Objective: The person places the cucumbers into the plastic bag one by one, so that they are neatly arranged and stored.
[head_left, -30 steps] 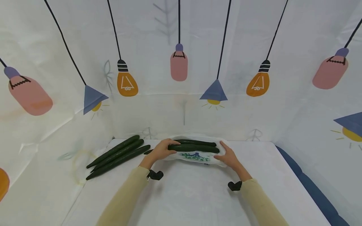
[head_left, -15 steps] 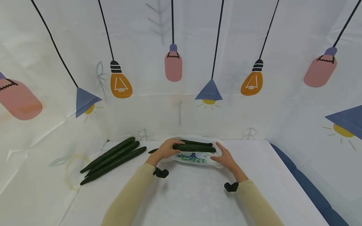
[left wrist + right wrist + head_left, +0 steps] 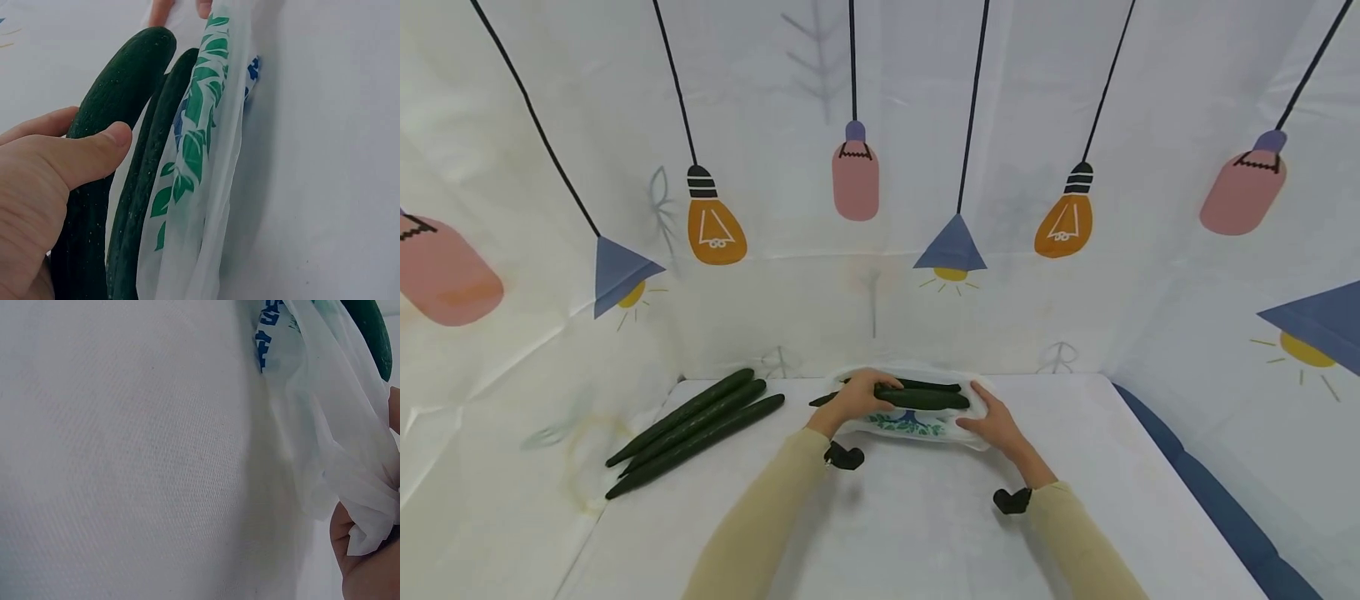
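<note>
A white plastic bag (image 3: 887,423) with a green and blue print lies at the back of the table, cucumbers (image 3: 925,400) in its mouth. My left hand (image 3: 856,397) grips a dark green cucumber (image 3: 112,106), thumb on one side and fingers on the other. Beside it in the left wrist view, two more cucumbers (image 3: 153,162) lie against the bag's printed side. My right hand (image 3: 997,423) holds the bag's right end, thumb and fingers spread apart. In the right wrist view, thin film (image 3: 356,469) drapes over that thumb; most of the hand is out of frame.
Three long cucumbers (image 3: 696,433) lie side by side at the back left of the white table (image 3: 917,525). Behind rises a white curtain (image 3: 790,300) printed with lamps. A dark blue padded edge (image 3: 1195,483) runs along the right side.
My left hand has moved right with its cucumber, further along the bag. My right hand has stayed at the bag's right end. The view has shifted slightly.
</note>
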Tool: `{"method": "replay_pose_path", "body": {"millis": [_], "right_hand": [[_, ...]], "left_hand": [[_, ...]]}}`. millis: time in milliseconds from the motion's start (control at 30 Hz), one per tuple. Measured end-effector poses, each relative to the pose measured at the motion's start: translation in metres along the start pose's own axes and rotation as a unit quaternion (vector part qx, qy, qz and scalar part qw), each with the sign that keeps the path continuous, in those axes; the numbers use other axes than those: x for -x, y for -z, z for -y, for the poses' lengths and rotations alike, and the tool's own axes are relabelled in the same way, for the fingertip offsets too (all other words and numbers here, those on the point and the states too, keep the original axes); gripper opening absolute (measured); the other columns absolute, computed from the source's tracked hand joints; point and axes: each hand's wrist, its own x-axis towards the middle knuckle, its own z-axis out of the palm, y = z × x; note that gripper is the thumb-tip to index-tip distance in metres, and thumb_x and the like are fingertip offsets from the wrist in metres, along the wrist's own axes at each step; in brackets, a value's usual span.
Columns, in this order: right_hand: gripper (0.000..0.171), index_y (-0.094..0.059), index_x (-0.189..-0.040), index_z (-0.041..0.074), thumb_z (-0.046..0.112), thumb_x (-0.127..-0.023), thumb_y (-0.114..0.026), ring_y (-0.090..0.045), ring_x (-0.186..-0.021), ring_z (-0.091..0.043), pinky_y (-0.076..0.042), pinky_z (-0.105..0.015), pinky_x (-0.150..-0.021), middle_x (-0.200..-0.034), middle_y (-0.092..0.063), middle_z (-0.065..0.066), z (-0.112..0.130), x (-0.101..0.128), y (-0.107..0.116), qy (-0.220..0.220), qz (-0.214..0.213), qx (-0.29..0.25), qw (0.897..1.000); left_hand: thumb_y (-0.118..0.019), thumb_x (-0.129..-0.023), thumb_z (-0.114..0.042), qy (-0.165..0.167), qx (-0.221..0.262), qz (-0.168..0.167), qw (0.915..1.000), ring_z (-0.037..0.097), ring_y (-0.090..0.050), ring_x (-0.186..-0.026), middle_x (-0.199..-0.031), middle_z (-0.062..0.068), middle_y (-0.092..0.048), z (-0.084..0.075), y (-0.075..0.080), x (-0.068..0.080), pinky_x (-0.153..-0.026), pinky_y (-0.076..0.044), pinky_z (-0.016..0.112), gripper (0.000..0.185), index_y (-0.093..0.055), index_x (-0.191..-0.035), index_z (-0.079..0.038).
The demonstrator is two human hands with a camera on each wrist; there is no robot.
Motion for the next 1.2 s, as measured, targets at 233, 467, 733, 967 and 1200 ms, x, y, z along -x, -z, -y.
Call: {"method": "replay_pose_path", "body": {"millis": [233,467,733,967,1200], "right_hand": [[0.093,-0.025,-0.155,0.009,0.027,-0.082,-0.079,-0.025,-0.139,-0.043,-0.027,-0.06,-0.107,-0.154,-0.026,-0.023,-0.006,0.004,-0.003,-0.001,0.0,-0.017,1.0],[0.089,-0.028,-0.153,0.006,0.025,-0.083,-0.079,-0.028,-0.137,-0.044,-0.029,-0.06,-0.105,-0.152,-0.029,-0.024,-0.002,0.005,0.0,0.025,-0.009,-0.014,1.0],[0.09,-0.027,-0.153,0.006,0.028,-0.082,-0.079,-0.026,-0.138,-0.044,-0.027,-0.06,-0.107,-0.153,-0.028,-0.024,-0.007,0.003,0.003,0.025,-0.008,-0.003,1.0],[0.089,-0.027,-0.154,0.007,0.024,-0.083,-0.078,-0.024,-0.14,-0.042,-0.024,-0.059,-0.109,-0.154,-0.027,-0.023,-0.008,0.002,0.0,0.015,-0.003,-0.014,1.0],[0.088,-0.027,-0.153,0.006,0.023,-0.084,-0.078,-0.022,-0.141,-0.042,-0.022,-0.058,-0.11,-0.154,-0.026,-0.022,-0.007,0.004,-0.003,0.013,-0.006,-0.02,1.0]], "left_hand": [[-0.078,-0.084,-0.016,0.035,-0.004,0.008,0.9993,0.017,-0.055,-0.111,-0.122,0.0,-0.061,-0.002,-0.017,-0.008,-0.091,-0.048,0.035,0.04,-0.068,-0.122,-0.02],[-0.078,-0.084,-0.017,0.036,-0.018,0.008,0.9991,0.018,-0.055,-0.114,-0.123,0.0,-0.062,-0.01,-0.027,-0.021,-0.094,-0.046,0.037,0.039,-0.068,-0.122,-0.019],[-0.078,-0.084,-0.017,0.038,-0.046,0.019,0.998,0.018,-0.056,-0.113,-0.123,0.001,-0.062,-0.01,-0.036,-0.033,-0.092,-0.047,0.034,0.04,-0.069,-0.122,-0.02],[-0.079,-0.083,-0.02,0.049,-0.052,0.019,0.9973,0.017,-0.057,-0.112,-0.121,-0.001,-0.063,-0.006,-0.042,-0.036,-0.091,-0.048,0.035,0.039,-0.07,-0.121,-0.021],[-0.08,-0.082,-0.023,0.055,-0.056,0.02,0.9967,0.017,-0.057,-0.112,-0.121,-0.002,-0.063,-0.002,-0.045,-0.036,-0.091,-0.048,0.035,0.04,-0.069,-0.121,-0.023]]}}
